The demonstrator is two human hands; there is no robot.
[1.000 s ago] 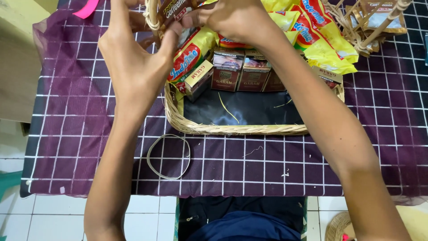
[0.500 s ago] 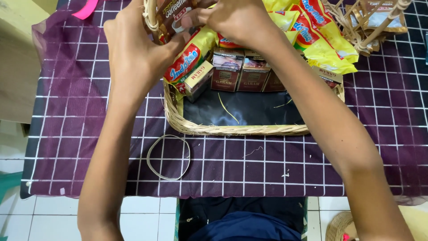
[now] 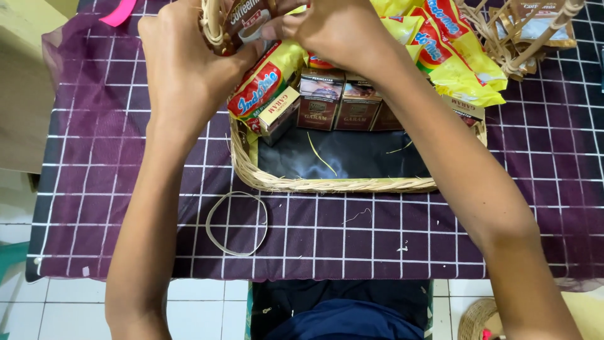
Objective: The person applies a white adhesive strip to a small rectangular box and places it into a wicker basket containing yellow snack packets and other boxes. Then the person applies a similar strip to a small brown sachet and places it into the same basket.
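A shallow woven basket tray (image 3: 333,184) with a dark floor lies on the table. At its far side stand several small maroon boxes (image 3: 340,104) and yellow-and-red snack packets (image 3: 456,53). My left hand (image 3: 182,69) grips a small wicker basket (image 3: 211,25) at the tray's far left corner. Inside that basket sits a brown sachet (image 3: 242,19), and my right hand (image 3: 333,31) pinches it at its top edge. A red-and-yellow packet (image 3: 261,85) leans just below both hands.
A purple checked cloth (image 3: 94,157) covers the table. A loose ring band (image 3: 237,223) lies on it in front of the tray. A wicker holder with a sachet (image 3: 528,34) stands at the far right. A pink strip (image 3: 118,12) lies far left.
Both hands have shifted slightly away from me with the small basket and sachet; the left hand has closed more tightly around the basket.
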